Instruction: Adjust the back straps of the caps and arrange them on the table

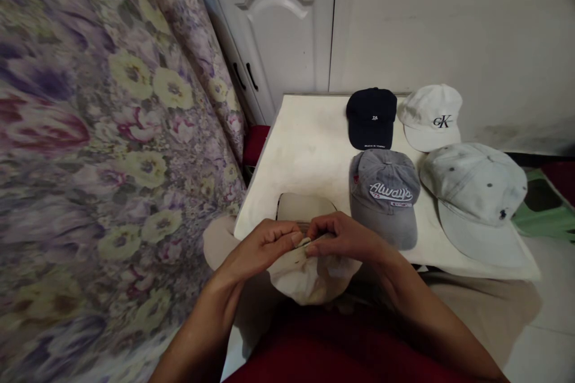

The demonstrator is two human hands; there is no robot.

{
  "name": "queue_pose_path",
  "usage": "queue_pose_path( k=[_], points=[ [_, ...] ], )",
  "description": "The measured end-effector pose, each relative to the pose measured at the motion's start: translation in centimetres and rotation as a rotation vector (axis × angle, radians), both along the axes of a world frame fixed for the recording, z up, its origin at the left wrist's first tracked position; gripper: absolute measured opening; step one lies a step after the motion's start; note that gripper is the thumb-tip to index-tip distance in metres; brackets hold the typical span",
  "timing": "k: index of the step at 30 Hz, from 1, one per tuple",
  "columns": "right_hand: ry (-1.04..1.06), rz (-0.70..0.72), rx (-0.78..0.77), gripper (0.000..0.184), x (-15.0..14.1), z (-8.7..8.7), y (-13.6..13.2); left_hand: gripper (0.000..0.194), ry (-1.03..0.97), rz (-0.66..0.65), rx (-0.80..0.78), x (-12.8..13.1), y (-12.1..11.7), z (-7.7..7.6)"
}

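Observation:
Both my hands hold a beige cap [309,278] at the near edge of a low white table [309,143]. My left hand [265,245] pinches the cap's back strap, fingers closed. My right hand [341,236] grips the same strap from the other side, fingers closed too. The cap's brim [299,206] points away from me and lies on the table. The crown hangs over my lap.
Several other caps lie on the table: a navy one [372,116], a white one [432,116] with dark letters, a grey one [384,191] with "Always" on it, and a pale denim one [476,191]. A floral cloth [103,149] fills the left. White cupboard doors [274,18] stand behind.

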State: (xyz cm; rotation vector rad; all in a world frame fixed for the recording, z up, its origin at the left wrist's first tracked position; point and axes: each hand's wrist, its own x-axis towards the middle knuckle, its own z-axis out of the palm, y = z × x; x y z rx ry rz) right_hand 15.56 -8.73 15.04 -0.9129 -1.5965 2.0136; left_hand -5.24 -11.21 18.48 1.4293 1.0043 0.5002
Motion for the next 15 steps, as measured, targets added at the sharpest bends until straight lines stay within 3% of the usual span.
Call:
queue_pose_path(
  k=[15],
  points=[
    [0.009, -0.011, 0.076, 0.021, 0.39, 0.26, 0.21, 0.033, 0.042, -0.079, 0.018, -0.16, 0.19, 0.11]
  ],
)
